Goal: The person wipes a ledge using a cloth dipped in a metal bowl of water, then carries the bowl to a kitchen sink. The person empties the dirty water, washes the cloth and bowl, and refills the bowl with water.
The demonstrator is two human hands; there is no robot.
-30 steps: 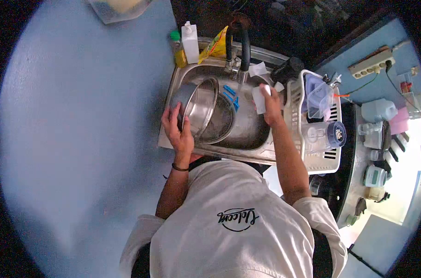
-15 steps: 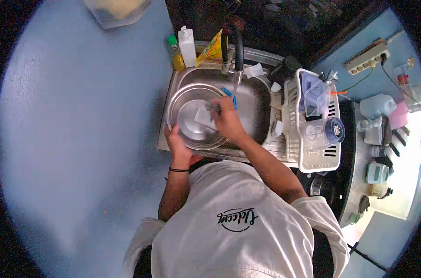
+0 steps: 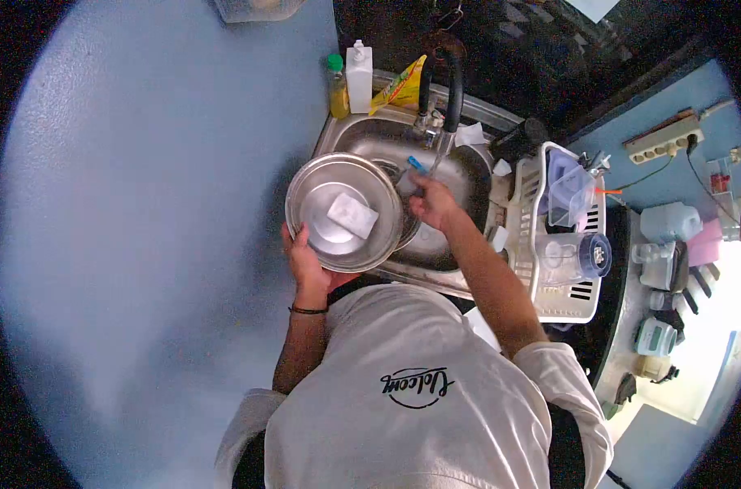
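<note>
A: Starting from nearest, seeing what below?

B: Seeing a white shirt [image 3: 411, 350] with black lettering, and just beyond, both bare hands.

A: And holding what?

B: With the left hand [image 3: 307, 262], gripping the metal bowl [image 3: 309, 191] by the rim, thumb on the inner side. Tilted toward the camera, above the left part of the steel sink [image 3: 468, 175]. Bearing inside a white pad [image 3: 352, 215], lying flat. With the right hand [image 3: 434, 204], reaching over the sink with fingers bent, close to a blue item [image 3: 417, 165]; cannot tell if gripping something.

A: And under the bowl?

B: Showing partly, another round metal piece [image 3: 406, 231] in the sink.

A: On the surface around?

B: Finding at the right a white dish rack [image 3: 549, 311], loaded with a clear container [image 3: 572, 196] and a clear jar [image 3: 559, 254]. Finding behind the sink, near the black faucet [image 3: 454, 90], a yellow packet [image 3: 404, 88], a white pump bottle [image 3: 359, 80] and a green-capped bottle [image 3: 338, 91].

A: And farther in the room?

B: Noticing a power strip [image 3: 666, 140] on the blue wall [image 3: 631, 122], a dark counter [image 3: 616, 285] with plastic containers, then bright light at the far right.
</note>
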